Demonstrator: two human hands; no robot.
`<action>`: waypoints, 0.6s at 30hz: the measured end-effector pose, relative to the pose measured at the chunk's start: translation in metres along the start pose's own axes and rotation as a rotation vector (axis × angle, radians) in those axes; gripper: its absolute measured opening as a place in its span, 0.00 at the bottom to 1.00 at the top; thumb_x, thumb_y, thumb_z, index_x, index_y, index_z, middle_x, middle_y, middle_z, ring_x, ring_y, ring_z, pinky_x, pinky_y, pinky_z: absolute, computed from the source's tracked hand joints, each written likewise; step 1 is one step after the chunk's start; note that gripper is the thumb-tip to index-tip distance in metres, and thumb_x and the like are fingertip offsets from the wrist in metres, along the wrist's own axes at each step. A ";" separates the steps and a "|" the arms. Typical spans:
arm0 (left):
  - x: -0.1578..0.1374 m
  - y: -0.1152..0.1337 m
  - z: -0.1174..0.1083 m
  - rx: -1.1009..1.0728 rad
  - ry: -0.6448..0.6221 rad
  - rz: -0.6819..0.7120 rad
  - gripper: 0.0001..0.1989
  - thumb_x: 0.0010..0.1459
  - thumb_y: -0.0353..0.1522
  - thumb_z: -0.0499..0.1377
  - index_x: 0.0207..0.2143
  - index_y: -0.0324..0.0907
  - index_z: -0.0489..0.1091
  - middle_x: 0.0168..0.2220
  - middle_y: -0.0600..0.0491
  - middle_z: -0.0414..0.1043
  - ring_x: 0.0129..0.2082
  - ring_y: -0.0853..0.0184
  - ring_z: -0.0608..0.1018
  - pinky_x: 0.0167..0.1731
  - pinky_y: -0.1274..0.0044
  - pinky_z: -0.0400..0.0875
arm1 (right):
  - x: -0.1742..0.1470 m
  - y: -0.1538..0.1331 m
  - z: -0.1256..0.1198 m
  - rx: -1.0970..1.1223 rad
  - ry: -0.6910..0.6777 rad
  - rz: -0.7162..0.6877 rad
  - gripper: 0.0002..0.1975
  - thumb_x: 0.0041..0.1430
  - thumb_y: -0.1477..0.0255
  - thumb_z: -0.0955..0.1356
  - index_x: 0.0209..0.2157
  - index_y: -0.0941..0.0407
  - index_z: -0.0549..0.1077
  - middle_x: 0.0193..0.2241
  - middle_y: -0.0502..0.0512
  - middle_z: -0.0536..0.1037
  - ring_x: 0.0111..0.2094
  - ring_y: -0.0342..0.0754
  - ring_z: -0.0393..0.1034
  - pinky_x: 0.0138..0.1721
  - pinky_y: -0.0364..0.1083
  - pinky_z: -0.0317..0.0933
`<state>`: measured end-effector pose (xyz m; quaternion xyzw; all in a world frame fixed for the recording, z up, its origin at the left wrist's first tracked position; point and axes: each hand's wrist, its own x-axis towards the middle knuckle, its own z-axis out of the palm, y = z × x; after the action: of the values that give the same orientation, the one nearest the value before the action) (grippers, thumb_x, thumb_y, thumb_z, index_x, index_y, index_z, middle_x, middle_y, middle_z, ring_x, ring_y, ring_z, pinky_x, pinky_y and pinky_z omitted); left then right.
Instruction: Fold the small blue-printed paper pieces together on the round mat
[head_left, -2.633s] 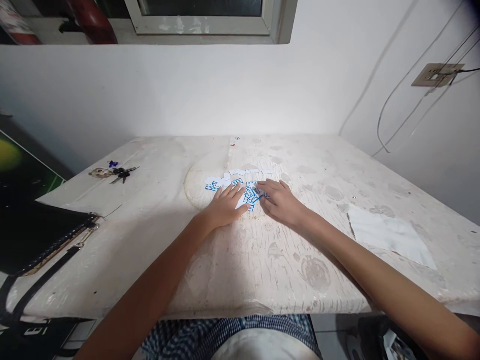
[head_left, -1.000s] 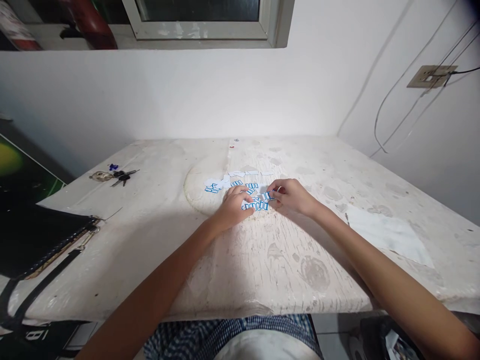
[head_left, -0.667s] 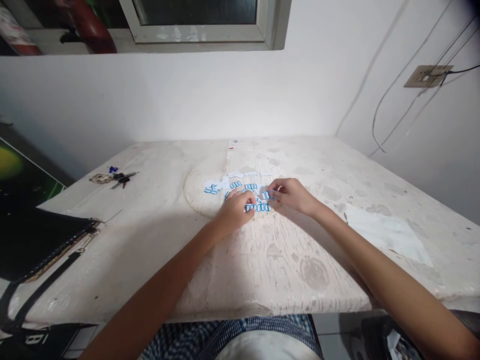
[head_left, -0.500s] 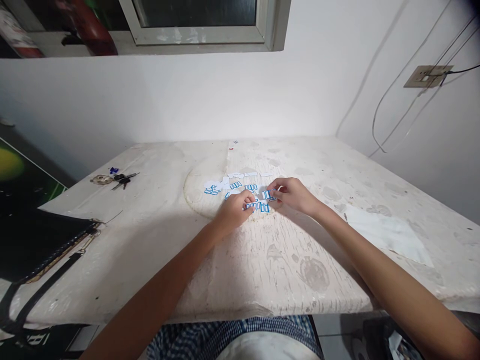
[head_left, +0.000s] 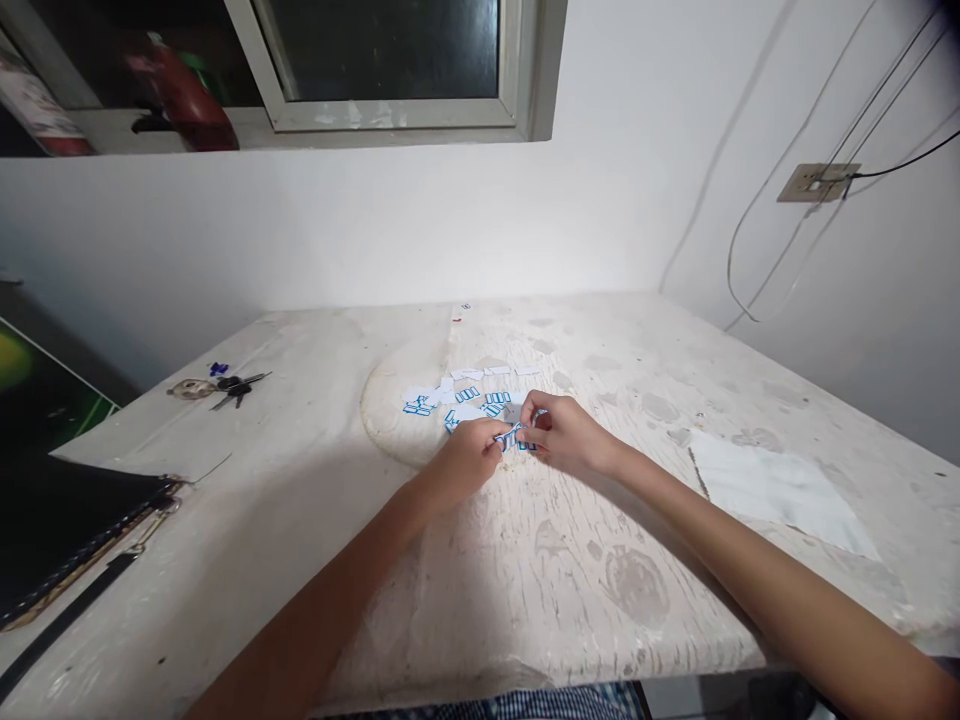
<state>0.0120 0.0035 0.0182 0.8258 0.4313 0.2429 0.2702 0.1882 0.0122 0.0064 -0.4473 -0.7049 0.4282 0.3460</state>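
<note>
Close together over the middle of the table [head_left: 585,520], my two hands meet at a small white paper piece with blue markings [head_left: 510,436]. My left hand [head_left: 466,452] pinches its left side between thumb and fingers. My right hand [head_left: 566,430] is closed on its right side, and the fingers partly cover it. Around them lie several paper pieces with blue-outlined boxes [head_left: 467,394], some overlapping. A row of plain white paper slips [head_left: 496,371] runs just behind. More blue-marked paper shows under my right fingers.
Keys [head_left: 237,388] with a small blue item [head_left: 218,369] lie at the left. A black bag with a strap [head_left: 82,530] covers the front left. A white cloth or sheet [head_left: 780,490] lies right. Behind stands a white wall [head_left: 420,230] with a socket [head_left: 819,183].
My left hand has taken hold of the paper piece, and the right hand has come closer to it. The view has tilted up slightly.
</note>
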 end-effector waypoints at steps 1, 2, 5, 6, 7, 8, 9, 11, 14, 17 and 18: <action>0.000 0.001 -0.001 0.018 0.005 0.013 0.13 0.51 0.27 0.48 0.35 0.39 0.71 0.30 0.53 0.71 0.29 0.70 0.70 0.30 0.79 0.62 | -0.001 -0.001 0.000 0.005 -0.015 -0.017 0.08 0.50 0.68 0.66 0.31 0.55 0.62 0.19 0.44 0.63 0.15 0.38 0.56 0.16 0.40 0.51; -0.001 0.002 -0.002 0.025 0.001 0.011 0.12 0.51 0.27 0.49 0.35 0.39 0.71 0.31 0.52 0.70 0.29 0.70 0.70 0.30 0.79 0.62 | -0.002 -0.003 0.000 0.005 -0.036 -0.034 0.08 0.50 0.69 0.65 0.32 0.54 0.63 0.20 0.44 0.62 0.16 0.37 0.56 0.16 0.40 0.51; -0.003 0.006 -0.007 0.001 -0.032 -0.053 0.08 0.50 0.31 0.52 0.31 0.39 0.70 0.31 0.53 0.69 0.28 0.70 0.69 0.28 0.79 0.62 | -0.005 -0.007 0.001 -0.035 -0.095 -0.056 0.04 0.52 0.70 0.64 0.29 0.55 0.63 0.18 0.44 0.60 0.17 0.37 0.55 0.18 0.40 0.50; -0.004 0.007 -0.009 -0.011 -0.046 -0.075 0.08 0.49 0.32 0.54 0.30 0.39 0.69 0.29 0.54 0.69 0.27 0.70 0.69 0.27 0.79 0.62 | -0.006 -0.008 0.002 -0.059 -0.105 -0.056 0.04 0.52 0.70 0.64 0.27 0.55 0.63 0.18 0.44 0.60 0.17 0.37 0.55 0.18 0.40 0.50; -0.005 0.008 -0.010 -0.021 -0.062 -0.094 0.08 0.48 0.33 0.55 0.30 0.39 0.69 0.28 0.55 0.68 0.26 0.70 0.69 0.27 0.79 0.61 | -0.007 -0.009 0.002 -0.086 -0.106 -0.059 0.05 0.53 0.70 0.63 0.26 0.56 0.62 0.17 0.44 0.60 0.17 0.37 0.54 0.19 0.40 0.49; -0.005 0.009 -0.012 -0.028 -0.076 -0.110 0.09 0.47 0.34 0.56 0.31 0.39 0.69 0.26 0.56 0.68 0.26 0.70 0.69 0.26 0.79 0.61 | -0.008 -0.010 0.003 -0.113 -0.103 -0.063 0.06 0.53 0.69 0.63 0.25 0.56 0.62 0.17 0.44 0.60 0.17 0.37 0.54 0.19 0.40 0.49; -0.006 0.010 -0.014 -0.029 -0.086 -0.119 0.09 0.47 0.34 0.56 0.31 0.39 0.68 0.25 0.57 0.67 0.25 0.71 0.68 0.25 0.79 0.60 | -0.009 -0.012 0.003 -0.137 -0.102 -0.068 0.07 0.54 0.69 0.63 0.25 0.56 0.61 0.17 0.44 0.60 0.17 0.37 0.54 0.20 0.40 0.48; -0.007 0.010 -0.017 0.005 -0.093 -0.116 0.07 0.49 0.34 0.53 0.28 0.40 0.67 0.21 0.58 0.63 0.22 0.72 0.65 0.23 0.79 0.56 | -0.010 -0.015 0.001 -0.180 -0.106 -0.075 0.08 0.54 0.68 0.63 0.26 0.56 0.62 0.17 0.45 0.62 0.18 0.38 0.55 0.21 0.40 0.48; -0.006 0.007 -0.022 0.134 -0.053 -0.077 0.10 0.51 0.31 0.48 0.20 0.40 0.62 0.18 0.58 0.56 0.20 0.73 0.60 0.21 0.78 0.52 | -0.012 -0.022 -0.008 -0.336 -0.082 -0.055 0.08 0.54 0.66 0.63 0.31 0.56 0.66 0.23 0.49 0.68 0.22 0.40 0.59 0.23 0.41 0.51; -0.003 -0.003 -0.026 0.251 -0.035 -0.040 0.10 0.50 0.30 0.48 0.17 0.40 0.56 0.18 0.58 0.54 0.20 0.72 0.58 0.22 0.77 0.50 | -0.013 -0.024 -0.016 -0.614 -0.068 -0.033 0.09 0.52 0.66 0.65 0.33 0.57 0.69 0.29 0.53 0.70 0.26 0.42 0.61 0.26 0.42 0.51; -0.003 -0.006 -0.027 0.269 -0.043 -0.036 0.10 0.50 0.29 0.47 0.16 0.40 0.55 0.18 0.57 0.54 0.21 0.72 0.58 0.22 0.77 0.50 | -0.014 -0.024 -0.017 -0.675 -0.095 -0.037 0.09 0.51 0.67 0.65 0.33 0.57 0.70 0.30 0.54 0.70 0.27 0.43 0.61 0.26 0.42 0.51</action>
<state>-0.0100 0.0101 0.0339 0.8517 0.4688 0.1602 0.1707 0.1999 -0.0013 0.0339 -0.5033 -0.8302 0.1847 0.1530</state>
